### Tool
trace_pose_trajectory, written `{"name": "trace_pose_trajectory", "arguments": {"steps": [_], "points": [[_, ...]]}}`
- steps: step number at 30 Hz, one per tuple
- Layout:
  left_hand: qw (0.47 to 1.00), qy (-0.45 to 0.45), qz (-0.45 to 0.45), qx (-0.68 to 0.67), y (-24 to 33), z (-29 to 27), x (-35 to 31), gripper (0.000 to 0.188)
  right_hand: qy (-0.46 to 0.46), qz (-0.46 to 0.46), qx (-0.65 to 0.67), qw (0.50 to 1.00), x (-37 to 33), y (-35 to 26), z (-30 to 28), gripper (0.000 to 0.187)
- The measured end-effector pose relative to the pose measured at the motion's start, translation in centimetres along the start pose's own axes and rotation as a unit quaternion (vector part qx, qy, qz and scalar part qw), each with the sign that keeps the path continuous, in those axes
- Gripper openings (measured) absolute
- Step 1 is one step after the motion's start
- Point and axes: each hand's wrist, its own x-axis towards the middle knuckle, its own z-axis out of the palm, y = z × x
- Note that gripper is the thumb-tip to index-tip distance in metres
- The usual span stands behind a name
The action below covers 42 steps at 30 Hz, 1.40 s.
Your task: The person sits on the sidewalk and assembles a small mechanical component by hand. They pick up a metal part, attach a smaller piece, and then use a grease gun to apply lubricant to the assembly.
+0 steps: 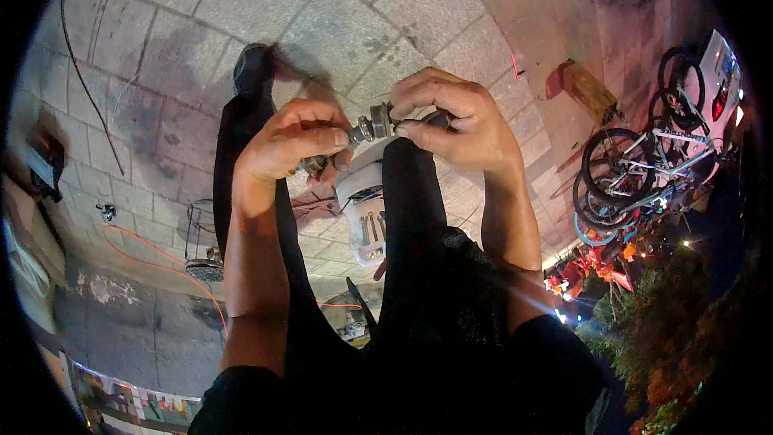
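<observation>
Above my knees, a dark metal shaft-like part with stepped rings lies between my two hands. My left hand is closed around its left end, thumb along the metal. At the other end, the curled fingers of my right hand pinch it from above and below. My fingers cover both ends, so the part's full shape and exact kind cannot be made out. Below it, between my legs, stands a white plastic container with several wrenches in it.
Grey paving slabs spread around me. An orange cord runs at the left, near a wire-framed dark object. A thin black cable lies farther left. Rightward are a wooden block and several parked bicycles.
</observation>
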Motion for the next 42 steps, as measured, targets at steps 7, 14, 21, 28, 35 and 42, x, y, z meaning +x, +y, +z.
{"name": "trace_pose_trajectory", "arguments": {"steps": [7, 14, 21, 28, 35, 42], "points": [[0.999, -0.008, -0.004, -0.034, 0.0, 0.1, -0.1, 0.025, -0.002, 0.044, -0.026, 0.999, -0.3, -0.8, -0.2, 0.02], [0.998, -0.013, 0.056, 0.0, -0.3, 0.3, 0.3, 0.02, -0.07, 0.112, -0.084, 0.988, -0.1, -0.1, -0.5, 0.021], [0.998, -0.003, 0.048, -0.032, 0.0, 0.3, 0.4, 0.02, 0.017, 0.137, 0.019, 0.99, -0.7, -0.4, -0.8, 0.019], [0.997, -0.013, 0.077, 0.006, -0.8, -0.3, 0.8, 0.018, -0.016, 0.14, -0.002, 0.99, 0.0, -0.4, 0.5, 0.022], [0.998, 0.001, 0.069, 0.002, -0.8, -0.1, 0.8, 0.017, 0.107, 0.155, 0.082, 0.979, -0.9, 0.8, 1.2, 0.021], [0.996, 0.013, 0.085, 0.018, -0.9, 0.1, 0.7, 0.017, 0.098, 0.264, 0.05, 0.958, -1.0, 0.7, 1.4, 0.015]]}}
